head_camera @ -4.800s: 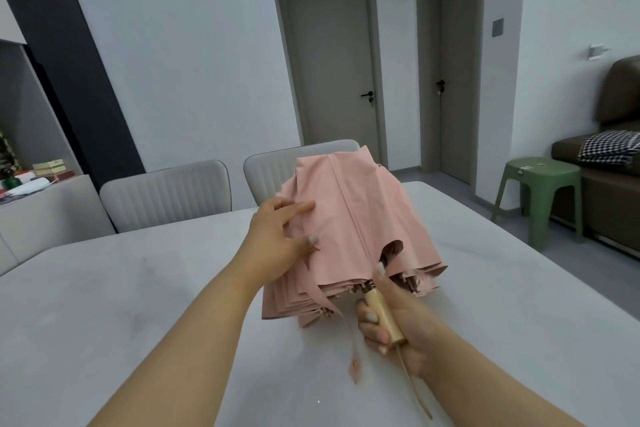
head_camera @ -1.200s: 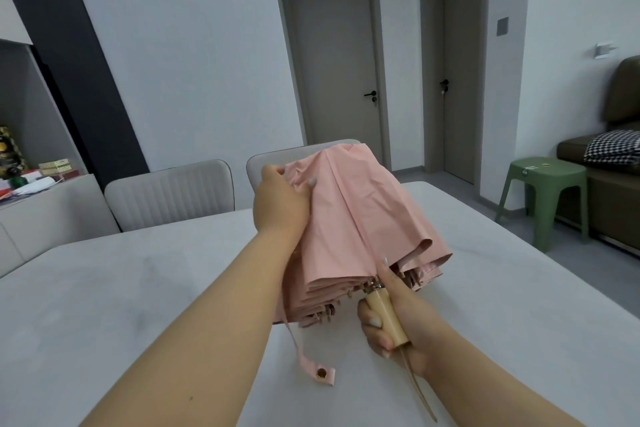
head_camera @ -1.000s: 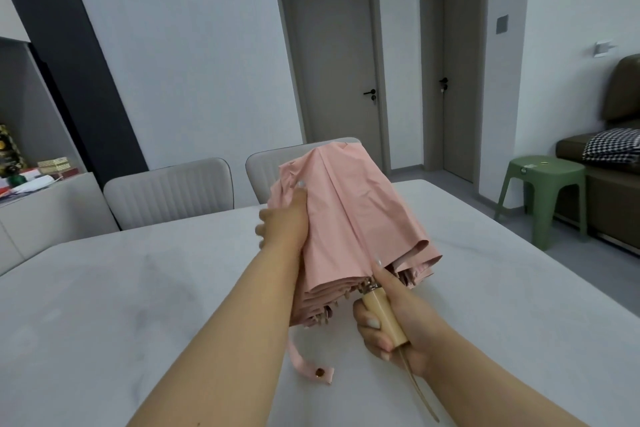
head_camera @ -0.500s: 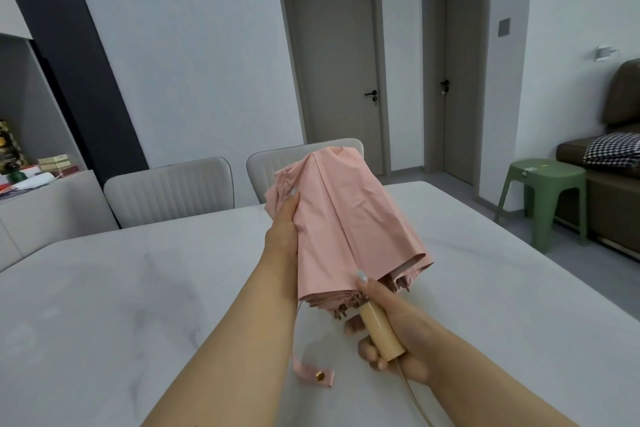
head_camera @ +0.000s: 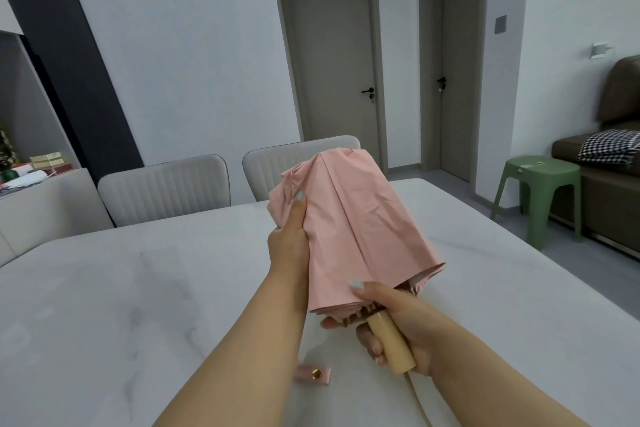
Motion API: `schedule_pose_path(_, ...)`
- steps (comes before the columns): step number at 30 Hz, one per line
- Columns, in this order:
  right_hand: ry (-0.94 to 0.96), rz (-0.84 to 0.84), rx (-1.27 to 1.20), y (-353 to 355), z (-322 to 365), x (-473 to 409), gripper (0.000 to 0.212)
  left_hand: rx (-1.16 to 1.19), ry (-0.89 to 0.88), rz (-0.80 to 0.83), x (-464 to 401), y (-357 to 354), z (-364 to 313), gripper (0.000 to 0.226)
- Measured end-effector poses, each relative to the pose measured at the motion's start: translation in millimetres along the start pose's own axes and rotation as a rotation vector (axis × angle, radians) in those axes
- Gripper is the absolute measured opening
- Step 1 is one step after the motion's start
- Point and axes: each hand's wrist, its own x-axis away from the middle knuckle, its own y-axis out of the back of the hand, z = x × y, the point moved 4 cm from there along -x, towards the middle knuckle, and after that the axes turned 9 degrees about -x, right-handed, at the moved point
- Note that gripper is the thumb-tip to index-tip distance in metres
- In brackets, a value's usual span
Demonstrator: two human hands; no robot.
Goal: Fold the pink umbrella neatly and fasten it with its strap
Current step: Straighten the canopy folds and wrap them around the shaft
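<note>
The pink umbrella [head_camera: 360,236] is collapsed and held above the white table [head_camera: 104,305], its tip pointing away from me. Its canopy folds are gathered into a loose cone. My left hand [head_camera: 289,243] grips the left side of the canopy, thumb lying along the fabric. My right hand [head_camera: 391,326] is wrapped around the pale wooden handle [head_camera: 391,343], with the thumb pressing on the canopy's lower hem. The pink strap [head_camera: 312,374] with its gold snap hangs loose below my left forearm; its upper part is hidden behind the arm.
Two grey upholstered chairs [head_camera: 166,187] stand at the table's far edge. A green plastic stool [head_camera: 540,198] and a dark sofa [head_camera: 609,163] with a checked cloth are on the right. Two closed grey doors [head_camera: 332,73] are behind. A low cabinet with clutter [head_camera: 34,170] sits at left.
My left hand has slid down the canopy's left side, pulling the folds tighter. The umbrella has narrowed and rotated, and the strap now dangles lower under my forearm.
</note>
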Motion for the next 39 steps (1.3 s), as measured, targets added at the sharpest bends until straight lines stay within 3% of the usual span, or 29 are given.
schedule_pose_path(3,0.067,-0.039,0.015,-4,3,1,0.038,0.005,0.003,0.069,-3,-1,-3,0.073)
schedule_pose_path(8,0.114,-0.132,0.074,-4,7,4,0.031,-0.014,0.063,0.202,-6,-1,-8,0.11)
schedule_pose_path(11,0.112,-0.199,0.096,1,7,3,0.035,-0.095,0.026,-0.018,-7,14,-21,0.11)
schedule_pose_path(12,0.111,-0.222,0.1,2,7,3,0.036,-0.161,-0.06,-0.156,-6,21,-31,0.106)
schedule_pose_path(15,0.101,-0.296,0.136,4,6,1,0.039,-0.376,-0.516,-0.424,13,30,-73,0.057)
schedule_pose_path(17,0.101,-0.333,0.171,5,5,-1,0.041,-0.429,-0.73,-0.364,29,20,-101,0.034)
schedule_pose_path(22,0.117,-0.356,0.212,6,5,-2,0.041,-0.718,-1.002,-0.118,45,-23,-148,0.013)
schedule_pose_path(24,0.116,-0.357,0.214,6,5,-2,0.042,-0.884,-0.959,-0.042,38,-39,-158,0.019)
schedule_pose_path(27,0.112,-0.357,0.241,7,5,-3,0.042,-1.118,-0.726,0.063,20,-51,-159,0.046)
schedule_pose_path(29,0.106,-0.358,0.251,7,4,-4,0.042,-1.159,-0.609,0.134,12,-54,-153,0.044)
schedule_pose_path(34,0.064,-0.353,0.261,9,0,-6,0.041,-0.903,-0.459,0.292,-2,-45,-148,0.023)
schedule_pose_path(37,0.051,-0.336,0.275,8,-2,-7,0.041,-0.96,-0.393,0.303,-1,-37,-146,0.048)
schedule_pose_path(39,0.043,-0.315,0.259,6,-4,-6,0.04,-0.886,-0.384,0.353,-9,-35,-146,0.033)
